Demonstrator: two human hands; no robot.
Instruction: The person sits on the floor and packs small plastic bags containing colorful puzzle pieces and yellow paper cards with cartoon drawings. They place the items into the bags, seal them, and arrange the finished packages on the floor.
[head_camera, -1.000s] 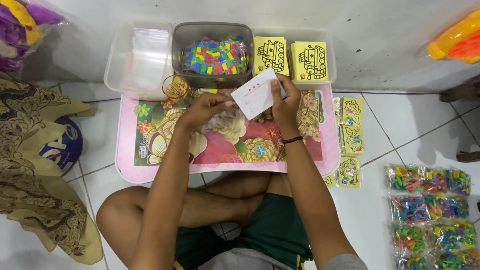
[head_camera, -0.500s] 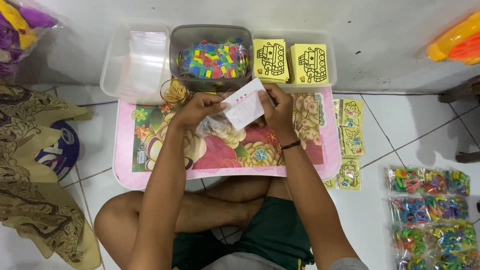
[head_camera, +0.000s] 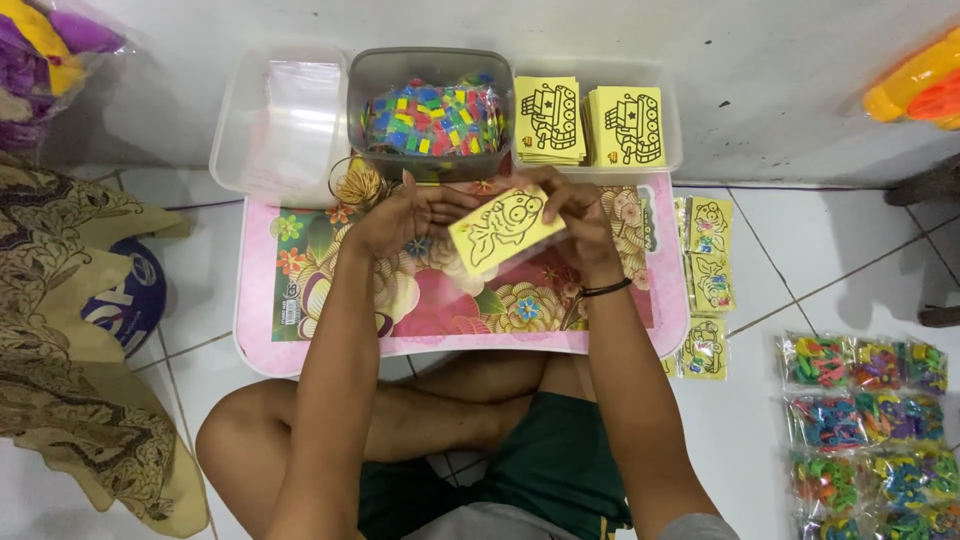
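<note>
I hold a small yellow card (head_camera: 503, 230) with a black line drawing of a fish, its picture side up, above the pink flowered lap table (head_camera: 330, 340). My left hand (head_camera: 405, 212) grips its left edge and my right hand (head_camera: 580, 225) grips its right edge, a black band on that wrist. A thin clear sleeve seems to be around the card, but I cannot tell for sure.
Behind the table stand a clear tub of plastic sleeves (head_camera: 282, 120), a grey tub of small coloured packets (head_camera: 432, 112) and a tub with two stacks of yellow cards (head_camera: 592, 122). Finished yellow packs (head_camera: 708, 280) lie to the right; bagged colourful toys (head_camera: 865, 430) lie on the floor.
The card showed its white back a second ago; it has been turned over so the yellow fish side faces up, and both hands moved slightly lower over the table.
</note>
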